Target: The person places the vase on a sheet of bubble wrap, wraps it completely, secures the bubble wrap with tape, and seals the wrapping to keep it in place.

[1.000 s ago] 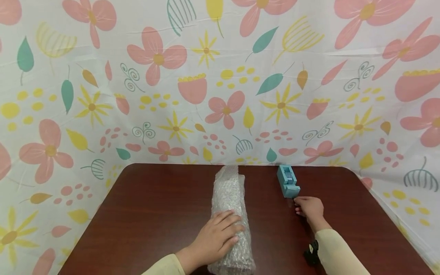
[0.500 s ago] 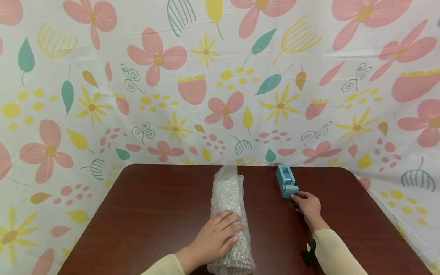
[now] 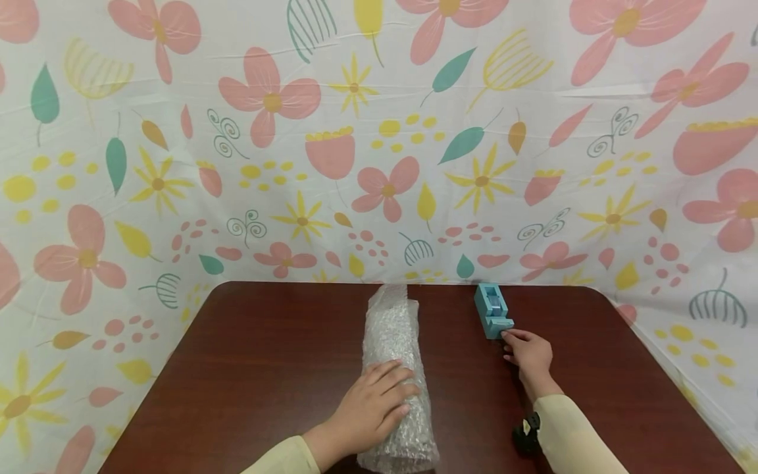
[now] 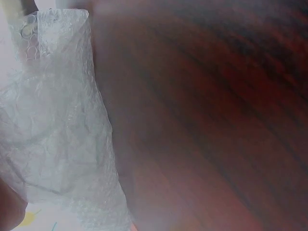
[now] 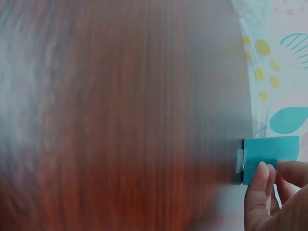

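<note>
On the dark red-brown wooden table [image 3: 260, 368] a long bundle rolled in bubble wrap [image 3: 393, 342] lies lengthwise, running from the far edge toward the person, near the middle of the tabletop. The left hand [image 3: 370, 411] rests flat on top of the roll's near half, fingers straight and slightly spread, pressing down on the plastic rather than gripping it. In the left wrist view the crinkled bubble wrap [image 4: 62, 130] fills the left side, with bare table [image 4: 211, 120] beside it.

To the right of the roll, well apart from it, a small teal tape dispenser [image 3: 493, 311] stands close to the table's far edge. The right hand [image 3: 527, 354] is at the dispenser's near end — its fingertips [image 3: 508, 337] touch the front of it, at the cutter end. In the right wrist view the fingers [image 5: 257, 192] are drawn together against the teal dispenser [image 5: 269, 151], thumb and forefinger close to each other beside a small clear tab at its front edge; whether they actually pinch tape cannot be told, as the view is blurred.

Both forearms wear pale cream sleeves [image 3: 577, 434], and a black strap [image 3: 524, 436] sits at the right wrist. Behind the table hangs a white backdrop [image 3: 379, 131] printed with pink flowers, yellow blossoms and teal leaves.
</note>
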The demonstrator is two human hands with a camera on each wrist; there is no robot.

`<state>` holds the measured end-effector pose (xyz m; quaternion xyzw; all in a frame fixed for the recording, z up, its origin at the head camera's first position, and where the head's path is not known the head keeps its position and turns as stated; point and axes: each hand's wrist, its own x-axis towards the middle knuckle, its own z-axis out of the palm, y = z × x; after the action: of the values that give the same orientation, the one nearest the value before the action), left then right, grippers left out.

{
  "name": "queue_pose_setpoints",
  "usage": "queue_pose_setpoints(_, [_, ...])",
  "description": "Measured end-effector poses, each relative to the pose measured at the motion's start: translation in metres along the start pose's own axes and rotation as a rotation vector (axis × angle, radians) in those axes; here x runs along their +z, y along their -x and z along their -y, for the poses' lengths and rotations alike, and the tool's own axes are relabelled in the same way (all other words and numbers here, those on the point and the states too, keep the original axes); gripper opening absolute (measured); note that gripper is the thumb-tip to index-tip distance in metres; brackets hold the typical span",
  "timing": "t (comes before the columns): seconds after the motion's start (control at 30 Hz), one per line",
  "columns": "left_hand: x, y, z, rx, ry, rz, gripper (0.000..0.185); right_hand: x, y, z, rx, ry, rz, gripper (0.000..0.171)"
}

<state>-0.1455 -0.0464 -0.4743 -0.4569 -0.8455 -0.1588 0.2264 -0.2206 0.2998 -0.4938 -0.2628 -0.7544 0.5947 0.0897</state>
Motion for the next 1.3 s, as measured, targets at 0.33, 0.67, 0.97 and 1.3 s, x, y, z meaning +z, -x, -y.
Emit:
queue_pose_setpoints(0.33, [0.004,0.002,0.000,0.000,-0.012,-0.013,0.027,0.004,0.001,-0.001,0.054,-0.156,-0.035,0.009])
queue_pose_setpoints(0.67, [0.004,0.001,0.000,0.013,-0.001,-0.026,0.028,0.007,-0.003,-0.004,-0.039,-0.075,-0.129,0.016])
queue_pose_setpoints(0.97, [0.003,0.001,0.003,0.005,-0.005,-0.020,0.029,0.018,-0.001,0.011,-0.130,0.057,-0.219,0.036])
queue_pose_setpoints(1.3, [0.003,0.000,0.003,0.025,-0.026,-0.049,0.026,0.011,-0.002,0.003,-0.118,0.077,-0.100,0.036])
